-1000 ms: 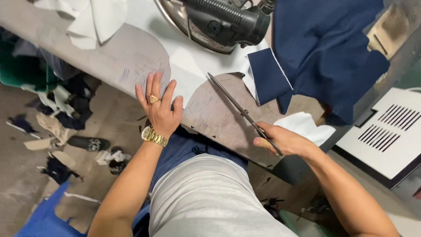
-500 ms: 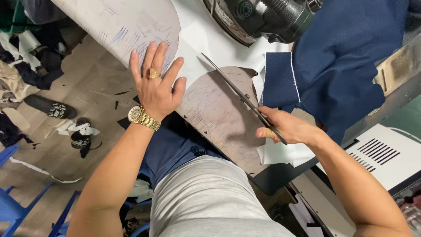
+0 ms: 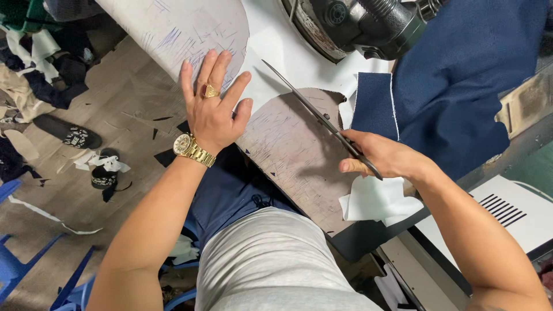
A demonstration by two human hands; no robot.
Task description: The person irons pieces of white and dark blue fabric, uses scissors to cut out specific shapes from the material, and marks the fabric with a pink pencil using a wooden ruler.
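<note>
White fabric sheet point(image 3: 271, 52) lies on the scratched counter point(image 3: 288, 150), its edge pinned by the left hand point(image 3: 212, 112), open and flat with fingers spread; keeping that palm down holds the sheet taut for a clean cut. The right hand point(image 3: 383, 155) is closed around the handles of long scissors point(image 3: 314, 112), blade tips on the white sheet, so long even strokes suit. Beyond lie navy cloth point(image 3: 461, 69) and a dark iron point(image 3: 357, 23).

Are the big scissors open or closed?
Closed, it seems: the scissors in the right hand look like one thin line over the white fabric.
</note>
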